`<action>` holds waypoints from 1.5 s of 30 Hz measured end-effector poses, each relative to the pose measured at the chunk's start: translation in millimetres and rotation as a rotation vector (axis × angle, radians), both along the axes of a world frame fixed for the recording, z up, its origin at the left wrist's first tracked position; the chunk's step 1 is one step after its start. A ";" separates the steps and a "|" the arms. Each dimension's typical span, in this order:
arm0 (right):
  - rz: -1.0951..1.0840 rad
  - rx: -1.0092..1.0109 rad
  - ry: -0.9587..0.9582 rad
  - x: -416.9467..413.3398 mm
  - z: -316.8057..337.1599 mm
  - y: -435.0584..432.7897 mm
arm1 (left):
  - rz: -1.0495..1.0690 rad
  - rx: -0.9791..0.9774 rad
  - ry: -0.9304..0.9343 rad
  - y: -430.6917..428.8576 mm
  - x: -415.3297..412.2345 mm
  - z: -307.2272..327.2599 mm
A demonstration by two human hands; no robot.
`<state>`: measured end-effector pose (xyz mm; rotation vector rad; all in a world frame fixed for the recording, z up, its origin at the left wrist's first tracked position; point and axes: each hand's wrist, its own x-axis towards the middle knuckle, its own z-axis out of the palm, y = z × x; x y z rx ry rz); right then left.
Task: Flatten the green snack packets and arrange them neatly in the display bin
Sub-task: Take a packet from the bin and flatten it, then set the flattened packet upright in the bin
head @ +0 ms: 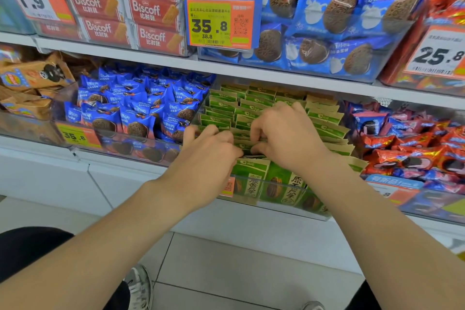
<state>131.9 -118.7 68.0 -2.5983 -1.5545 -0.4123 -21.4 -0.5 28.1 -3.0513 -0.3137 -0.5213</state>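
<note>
Head cam is looking down at a shop aisle: white metal shelves (151,58) packed with clear plastic bins, pale tiled floor (239,259) below, and a grey sneaker (141,282) poking in at the bottom. The green snack packets (251,108) sit in the display bin (309,205) on the lower shelf, standing on edge in rows that run from front to back, with a few at the front showing their printed faces through the clear wall. Both hands are in the front half of that bin. The left hand (208,156) has its fingers (214,132) curled down over the packet tops with the thumb tucked in against them, and the right hand (284,138) is doing the same just beside it, pinching the top edges of the packets. Blue cookie packs (141,113) fill the next bin to the left, red ones (415,148) sit to the right. Up top are Biscoff boxes (148,10) and a yellow 35.8 price tag (216,24).
</note>
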 end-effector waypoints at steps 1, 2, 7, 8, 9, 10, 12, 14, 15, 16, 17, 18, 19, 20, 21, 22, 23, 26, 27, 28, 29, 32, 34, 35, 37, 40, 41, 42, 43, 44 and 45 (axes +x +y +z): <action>-0.017 0.016 -0.013 0.6 -1.9 1.7 | 0.006 -0.017 0.011 0.1 0.0 -0.4; -0.034 0.037 -0.023 1.7 -4.1 4.0 | 0.010 -0.041 0.030 0.1 0.0 0.0; -0.121 0.053 -0.116 6.3 -13.9 15.2 | 0.004 -0.080 0.125 0.1 -0.1 1.1; -0.123 0.058 -0.122 6.7 -15.5 16.9 | 0.008 -0.075 0.135 0.1 1.2 0.6; -0.122 0.073 -0.088 7.8 -16.7 18.1 | 0.016 -0.066 0.139 0.1 2.5 0.3; -0.113 0.084 -0.010 10.2 -17.3 18.7 | 0.026 -0.057 0.140 0.2 3.8 0.3; -0.069 0.038 0.164 16.7 -15.2 19.0 | 0.034 -0.049 0.146 -0.6 5.4 0.8; -0.034 -0.040 0.213 20.5 -13.1 19.5 | 0.038 -0.044 0.155 -2.3 5.7 0.9; -0.028 -0.049 0.212 20.9 -13.4 20.8 | 0.046 -0.038 0.161 -3.0 6.0 1.1; -0.031 -0.037 0.205 20.3 -14.6 22.8 | 0.053 -0.034 0.168 -3.3 6.4 1.5; -0.039 -0.007 0.199 20.1 -16.1 25.5 | 0.057 -0.034 0.174 -3.7 7.1 2.7; -0.056 0.029 0.196 21.7 -18.0 28.6 | 0.059 -0.039 0.181 -3.6 8.1 3.7; -0.080 0.065 0.197 24.8 -18.6 32.7 | 0.060 -0.049 0.191 -3.5 9.1 4.9; -0.112 0.089 0.206 29.9 -17.6 37.2 | 0.061 -0.058 0.203 -3.2 10.4 6.0; -0.144 0.106 0.224 36.0 -14.3 41.8 | 0.061 -0.061 0.215 -2.9 11.3 7.0; -0.177 0.118 0.250 42.8 -10.2 46.6 | 0.059 -0.059 0.225 -2.6 12.1 8.0; -0.211 0.126 0.281 49.1 -5.9 51.4 | 0.056 -0.057 0.237 -2.3 12.7 9.0; -0.284 0.112 0.350 59.1 0.1 63.5 | 0.056 -0.069 0.282 0.1 13.6 11.4; -0.299 0.101 0.354 60.0 -1.2 65.8 | 0.053 -0.067 0.286 0.2 13.9 12.0; -0.302 0.082 0.349 59.6 -3.1 67.1 | 0.050 -0.063 0.283 -0.2 13.8 11.6; -0.293 0.059 0.340 59.2 -5.0 67.9 | 0.050 -0.061 0.278 -0.8 12.5 10.7; -0.246 0.020 0.338 59.0 -7.3 64.7 | 0.043 -0.033 0.266 -3.7 9.6 6.9; -0.180 0.025 0.349 57.1 -8.5 59.0 | 0.043 -0.014 0.260 -6.3 8.3 5.2; -0.146 0.054 0.357 55.9 -10.1 54.9 | 0.043 -0.015 0.255 -7.5 7.7 5.4; -0.109 0.169 0.359 51.2 -12.2 43.7 | 0.038 -0.013 0.239 -9.1 7.7 6.6; -0.096 0.323 0.368 46.9 -10.7 26.8 | 0.021 -0.081 0.151 -9.3 7.5 11.1; -0.089 0.342 0.350 44.1 -9.5 22.7 | 0.017 -0.118 0.131 -9.0 6.4 13.5; -0.081 0.353 0.317 40.6 -7.7 19.5 | 0.016 -0.161 0.134 -8.7 5.3 16.0; -0.064 0.371 0.273 36.7 -5.8 16.7 | 0.019 -0.211 0.155 -8.3 3.7 18.3; -0.033 0.404 0.221 34.1 -4.8 13.9 | 0.028 -0.257 0.185 -7.6 2.1 19.4; 0.006 0.445 0.174 31.4 -3.4 10.4 | 0.037 -0.289 0.209 -6.9 0.9 19.5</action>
